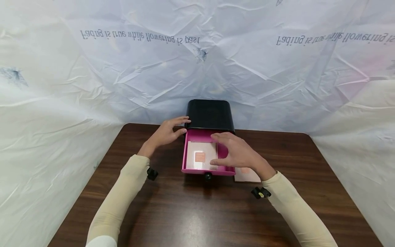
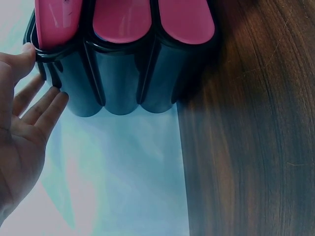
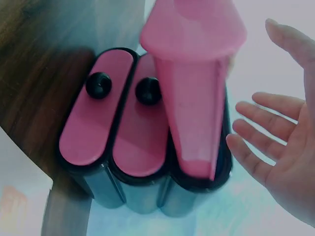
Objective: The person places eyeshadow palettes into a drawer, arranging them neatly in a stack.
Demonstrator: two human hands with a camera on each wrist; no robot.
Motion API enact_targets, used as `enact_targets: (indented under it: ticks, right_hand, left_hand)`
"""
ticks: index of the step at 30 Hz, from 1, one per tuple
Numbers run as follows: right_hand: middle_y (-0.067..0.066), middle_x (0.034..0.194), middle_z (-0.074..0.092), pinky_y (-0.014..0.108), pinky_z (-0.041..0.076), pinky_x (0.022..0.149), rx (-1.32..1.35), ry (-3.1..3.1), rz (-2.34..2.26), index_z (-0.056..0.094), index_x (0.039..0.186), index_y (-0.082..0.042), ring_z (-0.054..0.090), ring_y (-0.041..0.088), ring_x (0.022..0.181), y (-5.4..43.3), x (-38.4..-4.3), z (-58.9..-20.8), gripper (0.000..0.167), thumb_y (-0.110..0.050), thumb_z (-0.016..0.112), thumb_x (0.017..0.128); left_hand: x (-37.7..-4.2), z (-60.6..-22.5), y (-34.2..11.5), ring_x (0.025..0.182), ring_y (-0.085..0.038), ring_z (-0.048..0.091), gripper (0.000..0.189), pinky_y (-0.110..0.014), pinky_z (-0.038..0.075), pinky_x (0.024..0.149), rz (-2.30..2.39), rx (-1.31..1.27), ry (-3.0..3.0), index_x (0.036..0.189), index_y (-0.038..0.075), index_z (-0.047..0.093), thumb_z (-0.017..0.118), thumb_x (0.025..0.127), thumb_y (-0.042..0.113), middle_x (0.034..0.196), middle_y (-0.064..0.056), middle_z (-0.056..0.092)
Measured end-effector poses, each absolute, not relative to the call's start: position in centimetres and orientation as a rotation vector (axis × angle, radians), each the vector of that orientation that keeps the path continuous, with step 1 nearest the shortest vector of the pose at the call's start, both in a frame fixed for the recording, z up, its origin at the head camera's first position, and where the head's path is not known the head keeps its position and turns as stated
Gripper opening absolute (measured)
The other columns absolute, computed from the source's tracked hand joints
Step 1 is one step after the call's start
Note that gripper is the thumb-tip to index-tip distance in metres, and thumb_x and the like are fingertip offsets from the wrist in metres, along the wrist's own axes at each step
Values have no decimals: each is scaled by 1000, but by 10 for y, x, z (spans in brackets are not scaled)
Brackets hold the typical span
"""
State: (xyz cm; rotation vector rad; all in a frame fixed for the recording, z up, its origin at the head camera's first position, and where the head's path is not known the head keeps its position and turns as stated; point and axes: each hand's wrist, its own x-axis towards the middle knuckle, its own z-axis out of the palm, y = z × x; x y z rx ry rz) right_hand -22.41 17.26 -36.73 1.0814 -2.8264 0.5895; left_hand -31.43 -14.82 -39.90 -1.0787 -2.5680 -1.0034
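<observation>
A black drawer cabinet (image 1: 210, 115) stands at the back of the table with its top pink drawer (image 1: 199, 134) pulled out. Inside that drawer lies a flat pale square piece (image 1: 193, 147) bearing a small orange square. My left hand (image 1: 166, 132) is at the cabinet's left side; in the left wrist view its thumb and fingertips rest against the black casing (image 2: 74, 88). Over the drawer's right part is my right hand (image 1: 237, 151), fingers spread and holding nothing. Two lower pink drawers (image 3: 101, 118) with black knobs are pushed in.
A second flat pale piece (image 1: 247, 176) with an orange patch lies on the brown wooden table (image 1: 191, 212), right of the drawer and partly under my right wrist. Behind the cabinet hangs a wrinkled white printed sheet (image 1: 154, 79), which also encloses both sides.
</observation>
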Motion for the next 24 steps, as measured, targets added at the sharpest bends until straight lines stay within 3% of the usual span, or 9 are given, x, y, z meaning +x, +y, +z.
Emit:
enact_targets:
  ticks: [6, 12, 18, 24]
  right_hand:
    - [6, 145, 59, 56, 46, 104, 1117, -2680, 742, 58, 145, -14, 53, 28, 130, 196, -222, -360, 79, -51, 84, 80]
    - [3, 147, 57, 54, 50, 99, 1090, -2629, 826, 58, 146, -18, 52, 26, 132, 226, -223, -363, 78, -47, 87, 79]
    - [2, 146, 57, 45, 53, 93, 1005, -2607, 876, 58, 146, -21, 56, 21, 129, 255, -225, -371, 78, -38, 91, 77]
    - [7, 148, 55, 57, 47, 98, 868, -2677, 905, 57, 147, -22, 55, 29, 129, 285, -230, -386, 78, -37, 90, 78]
  left_hand:
    - [-314, -399, -148, 132, -28, 58, 44, -48, 48, 104, -990, -1067, -2571, 145, 17, 60, 64, 103, 29, 155, -5, 51]
    - [-314, -400, -147, 133, -27, 57, 44, -47, 49, 99, -973, -1063, -2574, 145, 16, 60, 64, 103, 29, 155, -6, 50]
    - [-315, -400, -147, 134, -27, 56, 44, -48, 48, 103, -971, -1063, -2576, 145, 16, 60, 63, 103, 29, 154, -5, 51]
    - [-316, -400, -147, 133, -27, 58, 43, -47, 50, 97, -968, -1069, -2567, 145, 14, 60, 63, 103, 28, 154, -6, 52]
